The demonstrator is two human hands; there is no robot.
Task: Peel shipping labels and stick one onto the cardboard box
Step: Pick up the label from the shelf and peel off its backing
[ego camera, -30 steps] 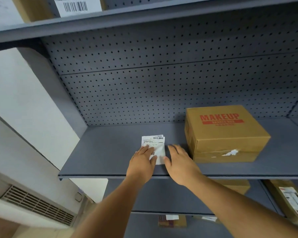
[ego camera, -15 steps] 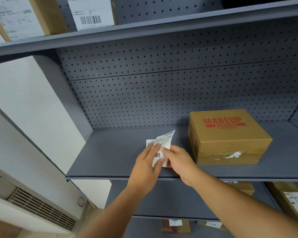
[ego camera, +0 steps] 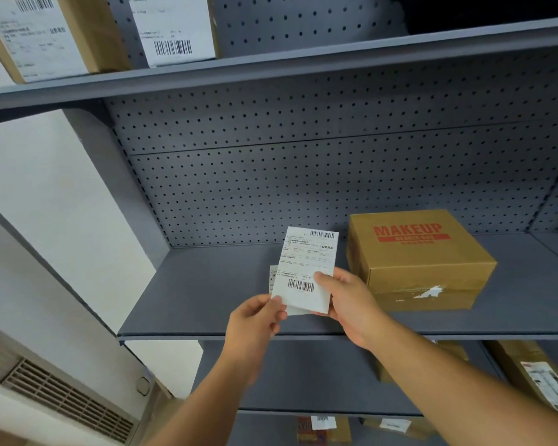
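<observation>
Labels (ego camera: 306, 272) now sit lifted off the shelf (ego camera: 207, 304), pinched in your left hand (ego camera: 255, 320) and right hand (ego camera: 348, 297); peeling comes next, cardboard box (ego camera: 419, 259) unlabelled.

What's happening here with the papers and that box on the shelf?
A person is standing at a grey shelf and holding a small stack of white shipping labels in both hands. The left hand pinches the bottom left corner while the right hand holds the right edge, as if about to peel one off. A cardboard box printed MAKEUP sits on the shelf just to the right, with no new label on it yet.
</observation>
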